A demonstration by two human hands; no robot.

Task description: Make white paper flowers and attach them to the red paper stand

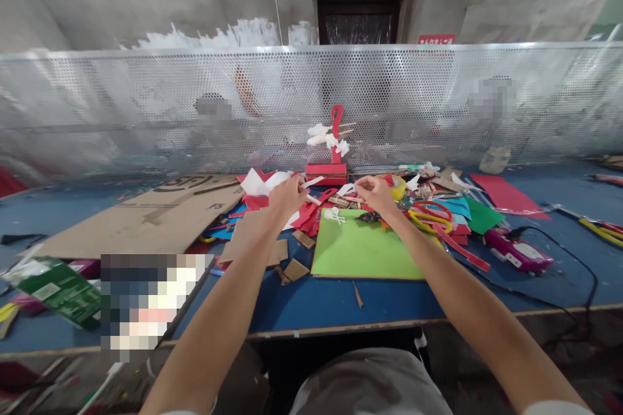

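Both arms reach out over a blue table (341, 305). My left hand (287, 196) is closed, pinching a small white paper piece (314, 181) above red paper scraps (306, 214). My right hand (374, 193) is also closed, its fingers pinched on a thin stick-like piece that I cannot make out. Below the hands lies a green sheet (363, 249) with a small white cut-out (335, 214) on its far edge. Behind the hands stands a red paper model (333, 149) on a red base, with white tufts and wooden sticks.
A large cardboard sheet (146, 217) lies left. Scissors with red and yellow handles (431, 215), coloured paper and a pink glue gun (518, 253) with a black cable lie right. A green packet (61, 288) sits front left. A perforated metal screen (195, 104) backs the table.
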